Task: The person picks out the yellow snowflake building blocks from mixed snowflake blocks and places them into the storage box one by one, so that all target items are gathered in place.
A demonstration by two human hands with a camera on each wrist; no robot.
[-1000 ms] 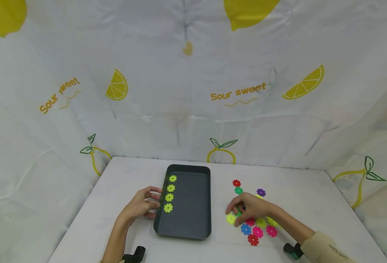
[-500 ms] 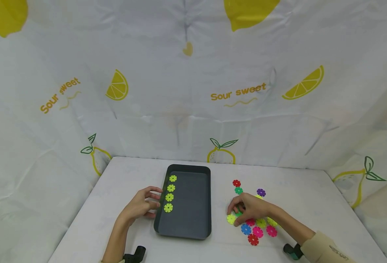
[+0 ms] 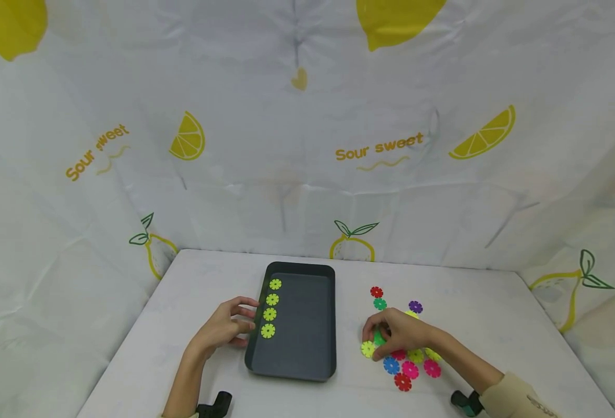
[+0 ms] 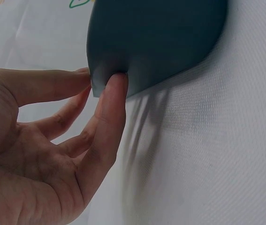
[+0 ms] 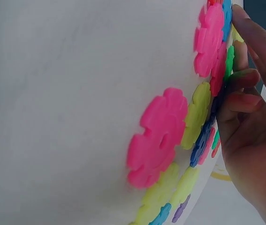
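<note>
A dark baking tray (image 3: pixel 303 371) holds several yellow interlocking discs (image 3: pixel 270 314) in a column along its left side. My left hand (image 3: pixel 228 323) touches the tray's left wall, its fingers loosely bent; in the left wrist view the fingertips meet the dark wall (image 4: pixel 156 42) at its edge. Over the loose discs right of the tray, my right hand (image 3: pixel 397 332) pinches a yellow disc (image 3: pixel 368 349) between thumb and fingers. A green disc (image 3: pixel 379 338) shows under that palm. The right wrist view shows my right hand (image 5: pixel 254 112) low beside the discs, the pinched one mostly hidden.
Around my right hand lie blue (image 3: pixel 391 365), pink (image 3: pixel 409 370) and red discs (image 3: pixel 403 382), with more yellow ones under the wrist. A purple disc (image 3: pixel 415 306) and another red disc (image 3: pixel 376 292) lie farther back. A lemon-print curtain (image 3: pixel 286 191) encloses the white table (image 3: pixel 208 273).
My right fingers have closed in slightly on the yellow disc, shifting a little to the right. The left hand and the tray stay in place.
</note>
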